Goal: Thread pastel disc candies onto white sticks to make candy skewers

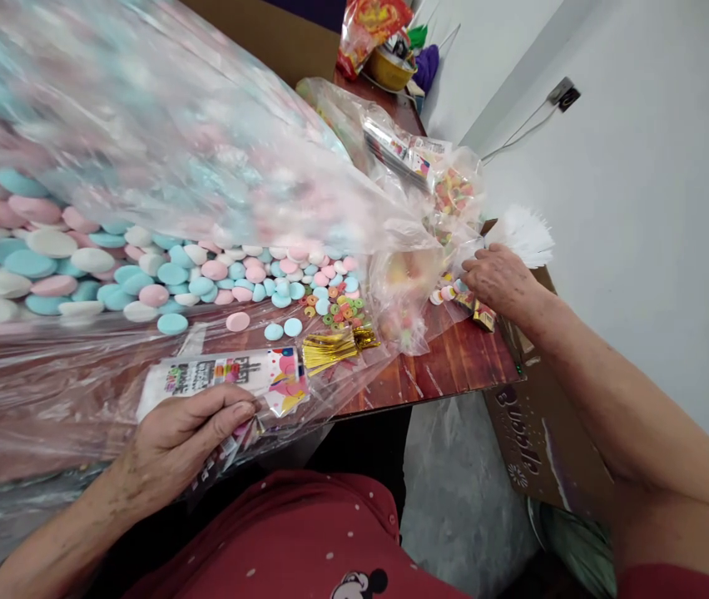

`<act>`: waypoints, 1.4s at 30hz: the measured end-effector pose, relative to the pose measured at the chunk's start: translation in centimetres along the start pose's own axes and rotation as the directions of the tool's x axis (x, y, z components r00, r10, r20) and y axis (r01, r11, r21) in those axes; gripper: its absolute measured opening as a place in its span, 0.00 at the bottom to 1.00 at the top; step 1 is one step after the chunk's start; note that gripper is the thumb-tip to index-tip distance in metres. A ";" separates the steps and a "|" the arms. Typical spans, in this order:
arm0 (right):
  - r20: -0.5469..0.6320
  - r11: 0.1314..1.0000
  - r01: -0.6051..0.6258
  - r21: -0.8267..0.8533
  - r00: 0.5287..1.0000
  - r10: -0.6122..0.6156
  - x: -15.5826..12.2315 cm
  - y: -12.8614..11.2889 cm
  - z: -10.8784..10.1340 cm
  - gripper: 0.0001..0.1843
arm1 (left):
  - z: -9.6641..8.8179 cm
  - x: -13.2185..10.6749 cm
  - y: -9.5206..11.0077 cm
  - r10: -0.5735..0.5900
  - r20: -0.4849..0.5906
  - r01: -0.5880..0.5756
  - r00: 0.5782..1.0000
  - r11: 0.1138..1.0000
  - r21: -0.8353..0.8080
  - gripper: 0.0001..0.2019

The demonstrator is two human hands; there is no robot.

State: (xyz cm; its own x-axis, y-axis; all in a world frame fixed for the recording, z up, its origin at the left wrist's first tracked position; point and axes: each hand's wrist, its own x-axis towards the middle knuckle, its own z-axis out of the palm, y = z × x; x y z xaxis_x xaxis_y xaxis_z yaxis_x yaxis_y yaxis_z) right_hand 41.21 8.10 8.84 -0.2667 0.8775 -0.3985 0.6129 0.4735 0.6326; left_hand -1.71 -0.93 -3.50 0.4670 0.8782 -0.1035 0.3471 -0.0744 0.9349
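Note:
My left hand is at the table's front edge, thumb and fingers pinched on a small printed plastic bag, mostly hidden beneath the hand. Just behind it lies a stack of printed plastic bags with colourful spots. Gold twist ties lie to the right of the stack. My right hand is at the table's right end with its fingers closed; I cannot make out what is in them. Beside it are gold-wrapped candies and a fan of white sticks. Small ring-shaped candies lie loose mid-table.
A huge clear plastic sack of pink, blue and white round candies spreads across the left. Filled clear bags stand at the back right. A printed cardboard box is below the table's right end. A yellow bowl sits behind.

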 end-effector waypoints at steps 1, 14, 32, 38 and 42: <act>-0.004 1.000 0.011 0.010 1.000 -0.011 0.2 0.4 0.3 0.16 | 0.1 -0.1 -0.4 0.006 -0.003 -0.006 1.000 1.000 -0.013 0.17; -0.152 0.998 -0.026 0.051 0.988 0.033 -1.7 -2.2 0.8 0.12 | 0.3 0.3 1.1 0.068 0.023 -0.068 0.997 0.998 -0.004 0.14; -0.212 0.219 0.066 0.974 0.623 0.753 -11.6 -10.7 6.0 0.10 | 1.3 0.2 2.7 0.095 -0.010 -0.095 0.995 0.994 -0.055 0.15; -0.611 0.529 0.321 0.786 0.537 0.581 -10.0 -13.9 -0.8 0.11 | 1.9 0.6 2.7 0.108 0.014 -0.106 0.994 0.989 -0.101 0.16; -0.699 0.636 0.333 0.696 0.515 0.496 -8.6 -14.8 -2.6 0.15 | 1.7 0.3 2.4 0.051 0.023 -0.046 0.998 0.981 -0.188 0.13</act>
State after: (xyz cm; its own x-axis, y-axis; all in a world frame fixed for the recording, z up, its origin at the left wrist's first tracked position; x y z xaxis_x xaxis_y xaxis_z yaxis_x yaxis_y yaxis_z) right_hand 32.51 -6.23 4.61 -0.3538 0.7395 0.5727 0.8188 0.5409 -0.1925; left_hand 0.59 -1.65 -1.87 0.5030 0.8620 -0.0637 0.1668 -0.0244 0.9857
